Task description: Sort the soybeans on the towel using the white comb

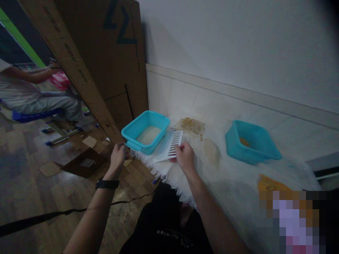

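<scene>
My right hand pinches the edge of a white slotted plastic panel, which is tilted beside a turquoise plastic tub. Pale, fine grains that look like rice cover the bottom of this tub. At the tub's near left corner, my left hand has its fingers curled against the rim; its fingertips are partly hidden. Behind the panel lies a loose pile of yellow kernels on the white cloth. Closer to my right hand is a small pale heap of grains.
A second turquoise tub on the right holds some yellow kernels. An orange item lies in front of it. A tall cardboard box stands at the left, with an opened carton on the floor. Another person sits beyond.
</scene>
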Demonstrator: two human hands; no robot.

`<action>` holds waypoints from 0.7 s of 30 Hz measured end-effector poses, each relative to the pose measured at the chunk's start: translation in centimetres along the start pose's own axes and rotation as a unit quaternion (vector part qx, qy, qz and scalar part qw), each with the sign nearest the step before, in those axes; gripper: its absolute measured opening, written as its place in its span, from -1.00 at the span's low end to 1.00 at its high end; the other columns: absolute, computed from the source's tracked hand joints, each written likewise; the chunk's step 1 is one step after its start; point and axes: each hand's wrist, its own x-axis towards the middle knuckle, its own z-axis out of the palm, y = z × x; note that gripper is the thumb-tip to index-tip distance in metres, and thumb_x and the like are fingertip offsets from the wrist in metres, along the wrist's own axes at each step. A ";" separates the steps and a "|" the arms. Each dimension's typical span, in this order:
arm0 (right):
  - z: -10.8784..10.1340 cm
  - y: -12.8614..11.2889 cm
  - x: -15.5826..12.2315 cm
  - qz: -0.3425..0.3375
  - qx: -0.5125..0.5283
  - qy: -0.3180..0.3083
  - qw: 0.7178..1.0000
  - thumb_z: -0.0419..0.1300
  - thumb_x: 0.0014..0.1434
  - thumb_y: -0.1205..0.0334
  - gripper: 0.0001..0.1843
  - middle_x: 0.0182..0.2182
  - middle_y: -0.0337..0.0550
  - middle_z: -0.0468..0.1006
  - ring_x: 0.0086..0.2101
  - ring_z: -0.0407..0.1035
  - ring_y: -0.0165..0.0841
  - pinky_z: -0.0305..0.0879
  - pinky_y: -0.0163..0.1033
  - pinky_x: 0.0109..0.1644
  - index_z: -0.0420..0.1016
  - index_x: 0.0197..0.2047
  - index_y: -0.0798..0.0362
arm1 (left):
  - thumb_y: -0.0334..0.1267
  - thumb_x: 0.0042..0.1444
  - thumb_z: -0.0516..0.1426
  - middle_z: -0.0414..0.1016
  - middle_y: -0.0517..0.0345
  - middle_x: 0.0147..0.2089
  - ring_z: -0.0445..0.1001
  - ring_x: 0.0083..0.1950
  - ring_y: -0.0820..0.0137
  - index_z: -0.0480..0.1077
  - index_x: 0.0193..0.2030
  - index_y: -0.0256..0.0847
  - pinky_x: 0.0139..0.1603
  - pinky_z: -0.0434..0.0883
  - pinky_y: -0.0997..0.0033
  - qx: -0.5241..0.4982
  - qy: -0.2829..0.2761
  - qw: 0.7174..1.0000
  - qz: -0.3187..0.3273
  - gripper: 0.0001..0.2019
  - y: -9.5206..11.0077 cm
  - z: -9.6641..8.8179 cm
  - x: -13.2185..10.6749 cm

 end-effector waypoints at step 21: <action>-8.4 -0.3 0.5 0.006 -0.075 0.005 0.997 0.25 0.12 0.24 -0.77 -0.64 -0.13 0.60 -0.72 0.51 -0.26 0.28 -0.39 -0.80 0.40 -0.54 0.03 | -0.24 0.36 0.20 0.35 0.33 -0.62 0.46 -0.50 0.34 0.41 -0.52 -0.16 -0.40 0.33 0.34 0.197 -0.014 0.979 0.045 -0.63 -2.4 -0.4 1.6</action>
